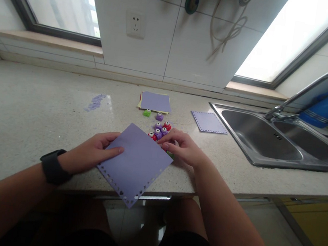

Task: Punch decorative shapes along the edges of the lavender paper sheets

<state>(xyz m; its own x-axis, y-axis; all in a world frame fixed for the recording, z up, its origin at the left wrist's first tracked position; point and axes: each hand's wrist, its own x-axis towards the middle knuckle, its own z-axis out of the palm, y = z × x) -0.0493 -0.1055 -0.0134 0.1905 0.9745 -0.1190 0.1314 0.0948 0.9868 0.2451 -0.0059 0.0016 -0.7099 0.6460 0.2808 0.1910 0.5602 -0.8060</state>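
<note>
My left hand (pixel 99 148) grips a purple sheet of paper (pixel 136 160) at its left side, thumb on top. The sheet is tilted over the counter's front edge, with small shapes punched along its two near edges. My right hand (pixel 183 146) is just past the sheet's right side, thumb and forefinger close together on a red paper punch that they mostly hide. Several small purple paper punches (pixel 157 133) and red ones (pixel 167 126) with white knobs cluster at its fingertips. A green punch (pixel 147 113) sits farther back; another green piece shows partly under my right hand.
A stack of purple and yellow paper (pixel 156 102) lies toward the wall. Another purple sheet with punched edges (pixel 209 122) rests by the steel sink (pixel 260 132). Purple paper bits (pixel 96 103) are scattered at left. A faucet (pixel 305 90) arches over the sink.
</note>
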